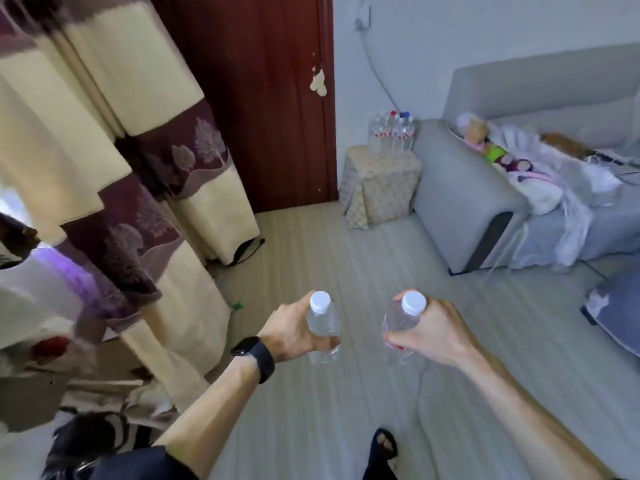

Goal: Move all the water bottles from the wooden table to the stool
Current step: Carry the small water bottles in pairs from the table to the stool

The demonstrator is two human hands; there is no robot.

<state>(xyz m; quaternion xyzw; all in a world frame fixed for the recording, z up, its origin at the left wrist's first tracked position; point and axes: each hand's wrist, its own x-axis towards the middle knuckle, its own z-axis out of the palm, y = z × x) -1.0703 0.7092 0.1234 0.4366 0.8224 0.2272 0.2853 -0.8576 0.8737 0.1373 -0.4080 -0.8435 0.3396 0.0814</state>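
My left hand (289, 329) grips a clear water bottle (323, 323) with a white cap, held upright above the floor. My right hand (429, 329) grips a second clear, white-capped water bottle (401, 318) beside it. Ahead, a stool (379, 188) draped in a patterned beige cloth stands by the sofa arm. Several water bottles (393, 131) with red, blue and white caps stand on top of it. The wooden table is out of view.
A grey sofa (460, 192) with toys and cloths on it fills the right side. A dark red door (256, 98) is behind the stool. Striped curtains (114, 133) hang at the left. Pale floor (329, 254) stretches between me and the stool.
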